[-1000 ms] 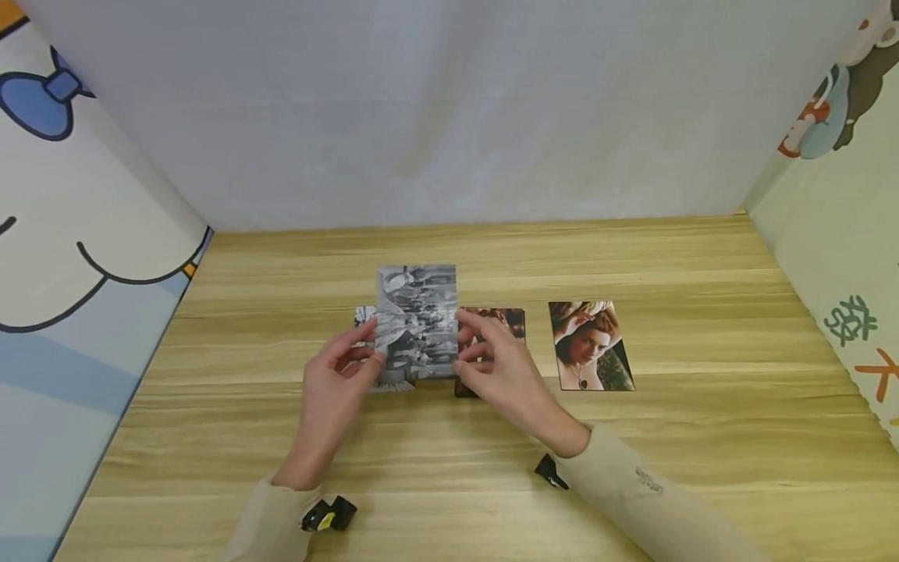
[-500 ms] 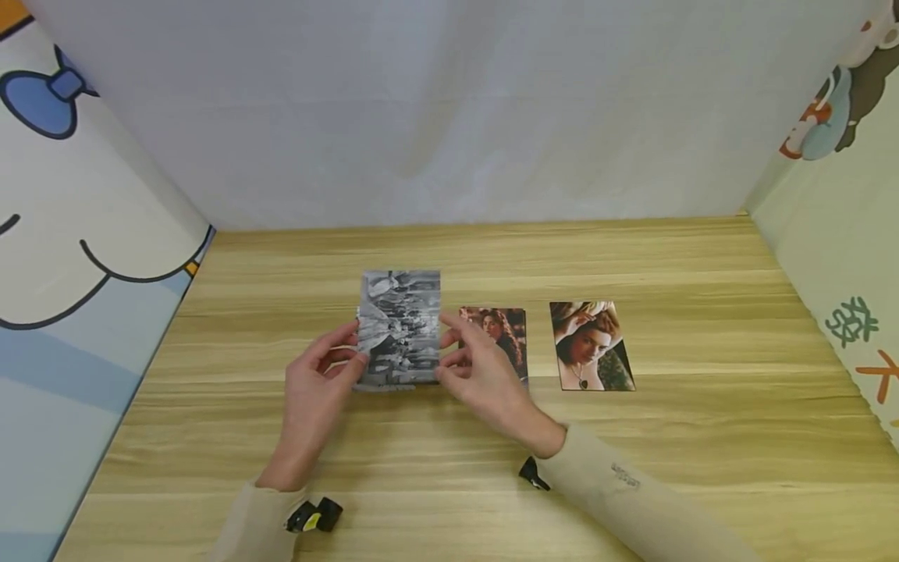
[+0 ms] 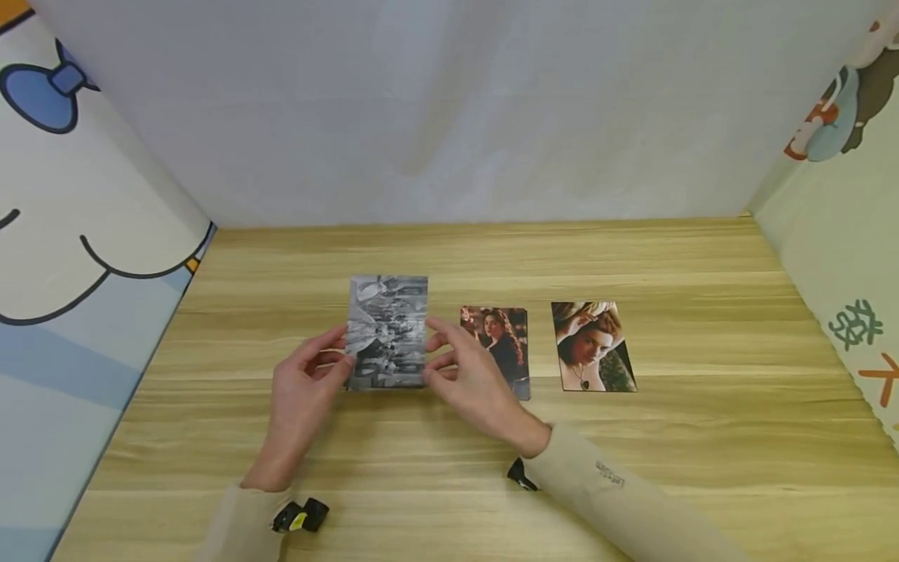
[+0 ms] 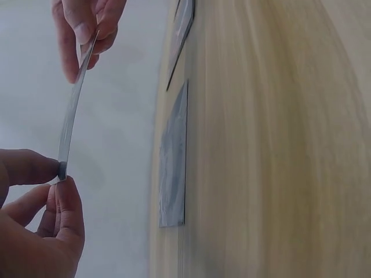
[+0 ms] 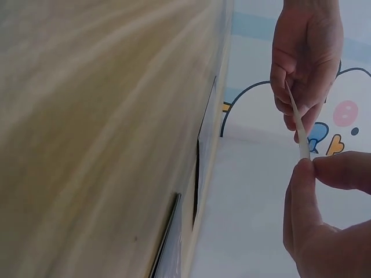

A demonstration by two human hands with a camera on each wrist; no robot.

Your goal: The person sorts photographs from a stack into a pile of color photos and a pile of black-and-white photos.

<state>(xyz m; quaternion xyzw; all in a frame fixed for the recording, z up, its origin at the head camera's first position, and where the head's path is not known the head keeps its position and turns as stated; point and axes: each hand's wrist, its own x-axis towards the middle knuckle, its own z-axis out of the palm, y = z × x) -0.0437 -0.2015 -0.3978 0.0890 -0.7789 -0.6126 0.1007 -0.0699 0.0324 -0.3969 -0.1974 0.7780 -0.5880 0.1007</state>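
Observation:
A black-and-white photo card (image 3: 388, 332) showing a crowd is held up between both hands, its picture facing the head camera. My left hand (image 3: 303, 394) pinches its left edge between thumb and fingers. At the opposite edge, the thumb and fingers of my right hand (image 3: 477, 386) pinch it too. Both wrist views show it edge-on, slightly bowed and raised off the table. Beneath it a grey photo card (image 4: 174, 162) lies flat, hidden from the head view. Right of the held card lies a small stack of photo cards (image 3: 502, 343), partly covered by my right hand.
Farther right on the wood-grain table (image 3: 702, 453) lies a colour portrait photo card (image 3: 593, 347). A pale backdrop (image 3: 477, 117) rises behind the table. Cartoon-printed panels (image 3: 84, 195) stand at the sides.
Both hands have carried the black-and-white card left and slightly toward me, over the card lying there. The stack in the middle is now less covered by the right hand.

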